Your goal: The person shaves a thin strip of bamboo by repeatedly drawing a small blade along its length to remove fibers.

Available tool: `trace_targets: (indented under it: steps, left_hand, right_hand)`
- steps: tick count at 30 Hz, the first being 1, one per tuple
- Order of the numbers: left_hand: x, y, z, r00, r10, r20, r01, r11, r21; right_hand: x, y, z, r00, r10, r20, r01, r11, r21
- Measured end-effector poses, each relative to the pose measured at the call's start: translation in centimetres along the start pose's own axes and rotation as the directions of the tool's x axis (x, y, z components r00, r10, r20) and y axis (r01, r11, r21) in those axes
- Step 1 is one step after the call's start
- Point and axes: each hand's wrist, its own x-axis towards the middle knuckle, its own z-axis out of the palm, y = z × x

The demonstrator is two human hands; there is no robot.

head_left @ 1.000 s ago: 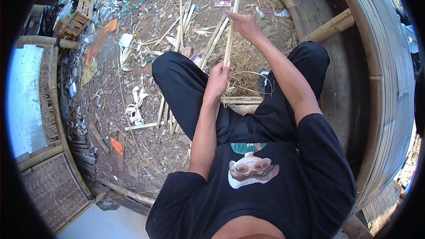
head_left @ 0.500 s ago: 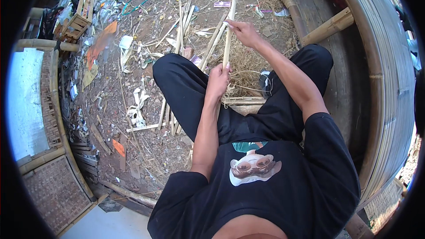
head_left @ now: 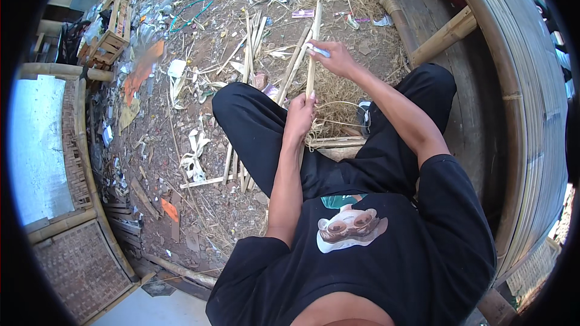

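Note:
A long pale bamboo stick [head_left: 316, 18] points away from my lap. My left hand [head_left: 299, 116] is closed round its near part, the thumb lying along it. Farther up the same stick, my right hand [head_left: 336, 59] is closed on a small whitish-blue object [head_left: 319, 52] that lies across the stick. Its kind is too small to make out. Just left of the stick, more bamboo strips [head_left: 294, 63] lean at a slant. Dry fibres and shavings [head_left: 338, 93] are heaped between my knees, with a bamboo frame piece [head_left: 338, 142] close to my lap.
More strips [head_left: 249, 42] lie on the littered ground to the left, among pale husks [head_left: 194, 156]. A wooden crate [head_left: 112, 33] stands at the far left. On the right are a plank platform [head_left: 462, 108] and a bamboo rail [head_left: 513, 102].
My right hand has turned and shifted slightly nearer and right along the stick, so the whitish-blue object shows more. My left hand keeps its hold. The whole view has shifted a little.

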Motion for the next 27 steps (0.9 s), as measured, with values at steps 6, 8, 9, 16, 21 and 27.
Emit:
trace_targets:
  steps: [6, 8, 9, 16, 21, 27]
  left_hand:
    - [0.1, -0.6, -0.3, 1.0, 0.003, 0.012, -0.002, 0.999, -0.034]
    - [0.4, -0.4, -0.3, 1.0, 0.011, 0.015, -0.01, 1.0, -0.018]
    - [0.6, -0.7, -0.4, 0.999, 0.025, 0.022, -0.025, 0.999, -0.029]
    - [0.8, -1.2, -0.6, 0.998, 0.051, -0.021, -0.049, 0.997, 0.063]
    - [0.3, -0.5, -0.1, 0.999, 0.013, -0.036, -0.01, 0.996, 0.084]
    - [0.4, -0.9, -0.1, 0.999, 0.007, -0.044, -0.001, 0.993, 0.119]
  right_hand:
    - [-0.5, -0.2, 0.1, 1.0, 0.001, -0.004, -0.001, 1.0, 0.021]
    - [-0.3, 0.3, 0.0, 0.996, -0.085, -0.04, 0.085, 0.996, 0.013]
    - [-0.1, 0.6, 0.0, 0.995, -0.086, -0.045, 0.087, 0.996, 0.011]
    - [0.9, -0.8, -0.2, 0.995, -0.101, 0.024, 0.103, 0.984, -0.146]
    - [1.3, -0.6, 0.9, 0.99, -0.108, -0.086, 0.097, 0.988, -0.118]
    - [0.9, -1.0, 1.2, 0.994, -0.062, -0.088, 0.048, 0.987, -0.155]
